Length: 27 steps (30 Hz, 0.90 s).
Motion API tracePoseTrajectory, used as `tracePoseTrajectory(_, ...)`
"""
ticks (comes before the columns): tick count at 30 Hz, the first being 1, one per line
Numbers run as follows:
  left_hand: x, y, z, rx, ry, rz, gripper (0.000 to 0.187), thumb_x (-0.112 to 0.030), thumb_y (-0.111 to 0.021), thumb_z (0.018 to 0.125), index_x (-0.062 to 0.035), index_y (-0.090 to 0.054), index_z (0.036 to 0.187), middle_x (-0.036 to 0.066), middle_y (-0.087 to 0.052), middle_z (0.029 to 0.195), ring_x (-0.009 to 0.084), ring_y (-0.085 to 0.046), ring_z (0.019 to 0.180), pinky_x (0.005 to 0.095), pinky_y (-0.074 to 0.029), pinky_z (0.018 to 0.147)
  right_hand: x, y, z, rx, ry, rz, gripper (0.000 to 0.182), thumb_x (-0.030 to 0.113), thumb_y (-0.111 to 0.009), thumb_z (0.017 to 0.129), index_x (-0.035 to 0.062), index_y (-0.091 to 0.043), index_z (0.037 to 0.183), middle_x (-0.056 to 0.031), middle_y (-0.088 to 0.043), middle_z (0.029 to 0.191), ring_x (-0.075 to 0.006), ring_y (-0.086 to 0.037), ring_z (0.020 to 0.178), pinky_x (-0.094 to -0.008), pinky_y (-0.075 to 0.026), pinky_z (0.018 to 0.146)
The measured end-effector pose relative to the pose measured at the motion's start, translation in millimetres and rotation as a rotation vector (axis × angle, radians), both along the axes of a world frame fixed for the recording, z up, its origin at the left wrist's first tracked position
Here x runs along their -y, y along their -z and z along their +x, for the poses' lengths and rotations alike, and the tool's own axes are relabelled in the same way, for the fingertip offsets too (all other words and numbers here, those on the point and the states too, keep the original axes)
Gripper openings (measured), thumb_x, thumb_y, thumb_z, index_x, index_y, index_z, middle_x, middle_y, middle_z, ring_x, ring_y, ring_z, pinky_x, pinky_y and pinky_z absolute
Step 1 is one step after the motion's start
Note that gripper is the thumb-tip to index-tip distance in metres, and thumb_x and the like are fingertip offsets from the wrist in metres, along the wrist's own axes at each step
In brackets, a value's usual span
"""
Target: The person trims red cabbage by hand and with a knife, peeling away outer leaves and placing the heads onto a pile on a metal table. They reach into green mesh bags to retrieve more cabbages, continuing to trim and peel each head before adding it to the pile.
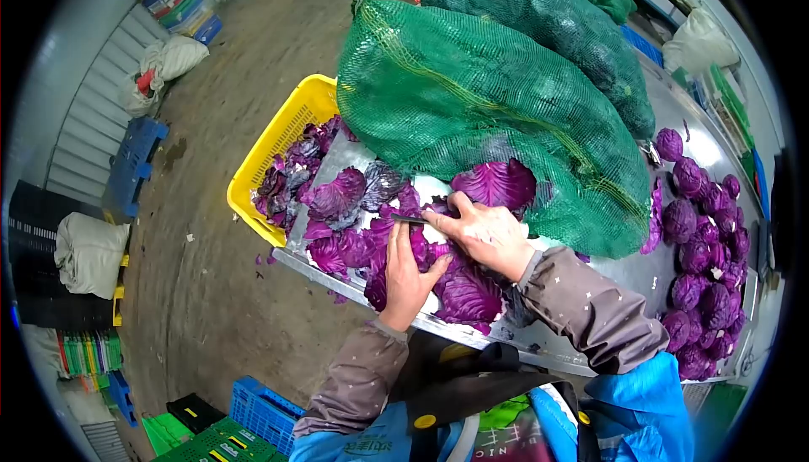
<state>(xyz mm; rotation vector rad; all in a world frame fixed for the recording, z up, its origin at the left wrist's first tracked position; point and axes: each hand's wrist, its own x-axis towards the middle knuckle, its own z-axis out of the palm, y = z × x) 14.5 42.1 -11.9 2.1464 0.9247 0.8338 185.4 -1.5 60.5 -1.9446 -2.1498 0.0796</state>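
My right hand (487,236) grips a small knife (409,219), its dark blade pointing left across the cabbage. With fingers stretched and thumb spread, my left hand (408,278) holds a red cabbage (435,253) against the table. The blade lies right by my left fingertips. Loose purple outer leaves (468,293) lie under and around both hands. Another large leaf (497,184) rests against the green net sack (497,108), just beyond my right hand. The knife's handle is hidden in my right hand.
A yellow crate (282,138) of cabbage leaves stands at the table's left end. A second green sack (548,24) lies behind the first. Peeled red cabbages (695,256) are piled on the metal table (628,281) at right. Blue (261,416) and green crates stand on the floor.
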Motion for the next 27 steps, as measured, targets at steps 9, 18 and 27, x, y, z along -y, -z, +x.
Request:
tracePoseTrajectory(9, -17, -4, 5, -0.042, -0.114, -0.127, 0.079, -0.032, -0.073, 0.075, 0.0093, -0.034, 0.129, 0.032, -0.044, 0.127, 0.0444, -0.047, 0.114, 0.0439, -0.04, 0.096, -48, -1, 9, 0.086, -0.151, -0.073, 0.039, 0.015, -0.051, 0.082, 0.0255, -0.061, 0.118, -0.0118, -0.057, 0.099, -0.0247, -0.063, 0.058, -0.037, -0.05, 0.048)
tracePoseTrajectory(18, 10, -4, 1, 0.08, 0.005, -0.071, 0.079, -0.019, -0.078, 0.069, 0.0071, -0.035, 0.13, 0.028, -0.038, 0.135, 0.0401, -0.041, 0.123, 0.0426, -0.035, 0.102, -48, 36, 30, -0.141, 0.234, 0.071, 0.019, 0.017, -0.054, 0.082, 0.0157, -0.058, 0.101, -0.0122, -0.06, 0.081, -0.0316, -0.063, 0.071, -0.043, -0.051, 0.06)
tracePoseTrajectory(27, 26, 3, -21, 0.106, 0.001, -0.069, 0.086, -0.021, -0.08, 0.067, 0.0034, -0.029, 0.132, 0.024, -0.033, 0.136, 0.0393, -0.038, 0.123, 0.0444, -0.032, 0.103, 7, 0, 21, -0.413, 0.405, 0.129, 0.049, 0.031, -0.071, 0.074, 0.0037, -0.054, 0.112, -0.0143, -0.057, 0.096, -0.0334, -0.06, 0.086, -0.0411, -0.05, 0.073)
